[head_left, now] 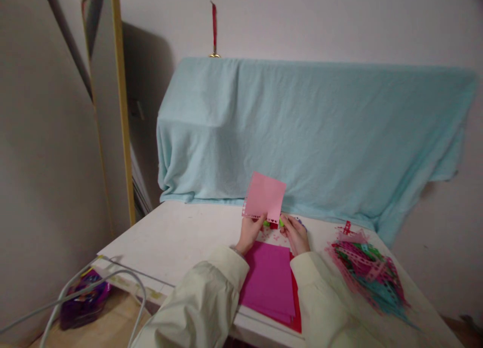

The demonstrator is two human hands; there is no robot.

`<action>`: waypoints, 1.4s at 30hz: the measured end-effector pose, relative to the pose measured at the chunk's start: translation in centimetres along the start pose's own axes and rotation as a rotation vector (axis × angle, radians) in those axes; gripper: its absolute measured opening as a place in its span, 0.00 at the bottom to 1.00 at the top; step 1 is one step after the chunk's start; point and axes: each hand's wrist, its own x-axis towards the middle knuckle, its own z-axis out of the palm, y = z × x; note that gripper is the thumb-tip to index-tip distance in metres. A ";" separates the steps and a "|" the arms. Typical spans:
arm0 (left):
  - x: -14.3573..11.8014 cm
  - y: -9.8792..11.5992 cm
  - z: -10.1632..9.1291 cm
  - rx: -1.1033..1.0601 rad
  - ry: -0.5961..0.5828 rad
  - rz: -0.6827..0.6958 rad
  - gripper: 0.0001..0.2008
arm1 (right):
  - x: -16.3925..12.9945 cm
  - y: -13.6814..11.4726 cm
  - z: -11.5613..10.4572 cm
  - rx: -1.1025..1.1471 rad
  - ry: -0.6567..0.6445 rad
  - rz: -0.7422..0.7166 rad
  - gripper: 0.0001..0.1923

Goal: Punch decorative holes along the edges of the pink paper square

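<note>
A pink sheet of paper (265, 193) tilts up above the table, with rows of small punched holes along its left and lower edges. My left hand (250, 233) is closed on its lower left part, thumb in front. Close to the lower right corner, my right hand (297, 234) is closed round a small paper punch (281, 222) with green parts; most of it is hidden by fingers and paper. Tiny pink cut-outs (274, 235) lie below the hands. Between my forearms rests a stack of magenta paper (269, 282), with red paper (296, 307) showing under its right side.
A heap of punched colored strips (372, 272) lies on the white table (181, 232) at right. Behind hangs a light blue cloth (302, 131). A framed mirror (123, 111) leans at left, near a grey cable (124, 271) and a purple package (85, 300) below the table.
</note>
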 end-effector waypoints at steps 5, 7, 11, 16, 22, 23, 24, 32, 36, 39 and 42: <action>0.0 0.1 0.0 0.011 0.037 -0.013 0.18 | 0.2 0.0 0.0 0.009 0.042 -0.014 0.17; -0.1 0.4 0.0 0.023 0.039 -0.013 0.19 | 0.2 0.0 0.0 0.007 0.049 -0.011 0.17; -0.3 1.0 -0.2 0.035 0.018 -0.011 0.20 | 0.2 0.1 0.0 -0.002 0.057 -0.003 0.18; -0.4 1.2 -0.2 0.039 0.013 -0.007 0.20 | 0.2 0.1 0.0 -0.022 0.086 0.021 0.20; -0.5 1.2 -0.2 0.043 0.002 -0.023 0.21 | 0.0 -0.3 0.2 -0.042 0.075 0.023 0.22; -0.5 1.2 -0.2 0.042 0.001 -0.024 0.21 | 0.0 -0.3 0.2 -0.043 0.070 0.025 0.22; -0.4 1.2 -0.2 0.043 0.001 -0.023 0.21 | 0.0 -0.3 0.2 -0.044 0.061 0.027 0.22; -0.3 1.2 -0.4 0.133 -0.011 -0.018 0.25 | -0.2 -0.3 0.4 -0.036 -0.009 0.041 0.19; -0.3 1.2 -0.4 0.133 -0.005 -0.025 0.25 | -0.3 -0.3 0.6 -0.012 -0.032 0.077 0.20; -0.3 1.2 -0.4 0.126 -0.011 -0.022 0.25 | -0.4 -0.3 0.6 -0.017 -0.042 0.082 0.19; -0.3 1.2 -0.5 0.128 -0.006 -0.021 0.25 | -0.3 -0.4 0.6 -0.015 -0.046 0.061 0.17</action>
